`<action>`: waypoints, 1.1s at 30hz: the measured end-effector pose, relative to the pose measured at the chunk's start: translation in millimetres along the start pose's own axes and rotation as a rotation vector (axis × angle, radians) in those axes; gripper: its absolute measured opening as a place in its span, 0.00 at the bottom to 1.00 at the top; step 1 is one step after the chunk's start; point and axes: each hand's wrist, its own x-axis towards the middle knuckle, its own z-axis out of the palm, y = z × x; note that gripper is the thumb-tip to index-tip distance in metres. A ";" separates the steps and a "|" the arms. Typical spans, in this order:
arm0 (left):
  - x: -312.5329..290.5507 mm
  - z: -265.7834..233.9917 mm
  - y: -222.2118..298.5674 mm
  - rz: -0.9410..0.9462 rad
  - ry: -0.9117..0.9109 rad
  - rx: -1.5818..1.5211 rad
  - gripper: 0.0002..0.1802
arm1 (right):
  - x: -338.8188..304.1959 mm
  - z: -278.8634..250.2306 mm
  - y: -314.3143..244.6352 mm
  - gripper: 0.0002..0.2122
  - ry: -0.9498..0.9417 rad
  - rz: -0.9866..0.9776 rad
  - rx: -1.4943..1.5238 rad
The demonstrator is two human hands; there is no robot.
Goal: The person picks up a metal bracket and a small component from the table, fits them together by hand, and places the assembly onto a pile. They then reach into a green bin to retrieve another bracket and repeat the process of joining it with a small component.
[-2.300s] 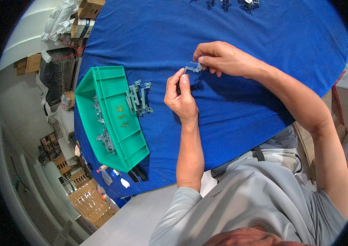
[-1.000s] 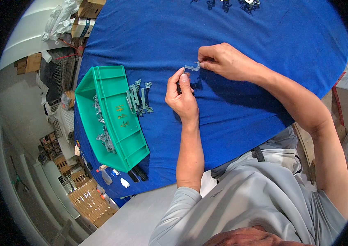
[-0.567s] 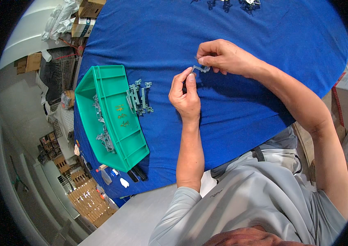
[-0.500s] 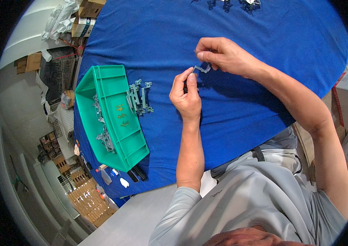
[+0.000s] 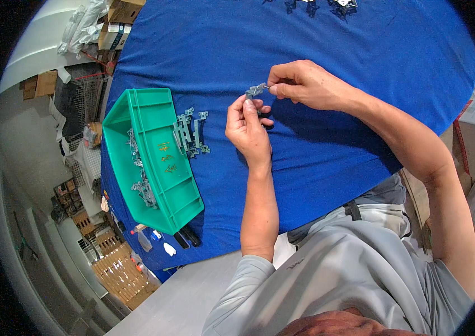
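Left fingers (image 5: 250,113) pinch angular grey bracket (image 5: 255,90) | right fingers (image 5: 284,90) beside, grip unclear | creased cloth (image 5: 316,159)

Left hand (image 5: 250,130) just beside right hand (image 5: 311,85)

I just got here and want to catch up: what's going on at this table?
A person is working on a small grey bracket with both hands. The left hand holds it up over the blue cloth; the right hand has its fingertips at the bracket's right end, though any tiny piece there is too small to tell. To the left, more grey parts lie beside a green bin, with small gold pieces resting on it.
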 end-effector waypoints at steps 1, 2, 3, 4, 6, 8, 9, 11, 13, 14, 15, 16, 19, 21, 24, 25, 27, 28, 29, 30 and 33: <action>-0.2 -0.3 -0.2 0.002 -0.007 0.001 0.10 | -0.5 -1.1 -1.1 0.09 0.002 -0.014 -0.037; -0.2 -0.2 -0.5 0.002 -0.008 0.000 0.10 | -1.1 -1.9 -1.8 0.09 0.004 -0.028 -0.074; -0.1 -0.1 -0.9 0.027 0.002 0.007 0.10 | -1.0 -2.1 -0.5 0.09 0.003 -0.028 -0.073; -0.2 -0.1 -1.4 0.051 0.013 0.015 0.10 | -0.6 -2.4 1.7 0.09 0.024 -0.062 -0.144; -0.6 -1.9 -2.4 0.096 0.003 0.053 0.10 | -0.3 -3.1 5.7 0.08 0.046 -0.096 -0.216; -1.2 -2.7 -2.5 0.141 -0.008 0.090 0.10 | -0.8 -4.0 8.3 0.09 0.052 -0.138 -0.228; -1.2 -3.5 -2.1 0.152 -0.011 0.096 0.09 | -0.3 -4.0 7.3 0.09 0.052 -0.139 -0.227; -0.5 -5.0 -4.3 0.163 -0.013 0.103 0.09 | 1.0 -4.2 4.2 0.09 -0.014 0.079 0.082; 2.0 -6.1 -9.7 0.243 -0.017 0.148 0.09 | 2.5 -2.8 3.5 0.09 -0.012 0.112 0.192; 1.1 -7.3 -11.6 0.243 -0.017 0.149 0.09 | 2.9 -2.3 3.5 0.09 -0.012 0.144 0.302; 0.0 -6.6 -10.0 0.242 -0.044 0.162 0.09 | 2.6 -2.8 3.3 0.09 -0.011 0.144 0.301; -0.5 -6.1 -9.0 0.240 -0.072 0.175 0.09 | 2.1 -3.3 3.1 0.09 -0.036 0.137 0.275; 1.5 -4.4 -9.6 0.313 -0.097 0.183 0.09 | 2.5 -7.3 2.4 0.09 -0.088 0.154 0.223; 1.8 -6.4 -8.9 0.320 -0.124 0.221 0.09 | 2.7 -7.8 3.1 0.10 -0.113 0.179 0.197; -3.1 -4.7 -4.2 0.230 -0.136 0.228 0.09 | 2.9 -6.2 5.3 0.09 0.004 0.033 0.202; -4.3 -3.4 -1.8 0.134 -0.120 0.198 0.09 | 3.8 -7.5 4.1 0.09 0.067 0.022 0.174; -0.9 0.1 -0.4 0.075 -0.033 0.100 0.10 | 4.4 -7.6 5.0 0.10 0.131 0.011 0.146; 0.2 1.2 -0.3 0.016 0.052 0.002 0.10 | 4.0 -6.3 7.6 0.10 0.058 0.008 0.147; 0.4 1.0 -0.4 0.017 0.050 0.002 0.10 | 3.6 -5.6 9.0 0.10 -0.016 0.005 0.148; 0.7 0.1 -0.7 0.005 0.053 -0.028 0.10 | 3.3 -5.5 6.0 0.10 -0.058 0.004 0.041; 1.0 -0.2 -0.6 -0.008 0.050 -0.062 0.10 | -0.8 -0.1 0.3 0.09 -0.011 -0.051 -0.016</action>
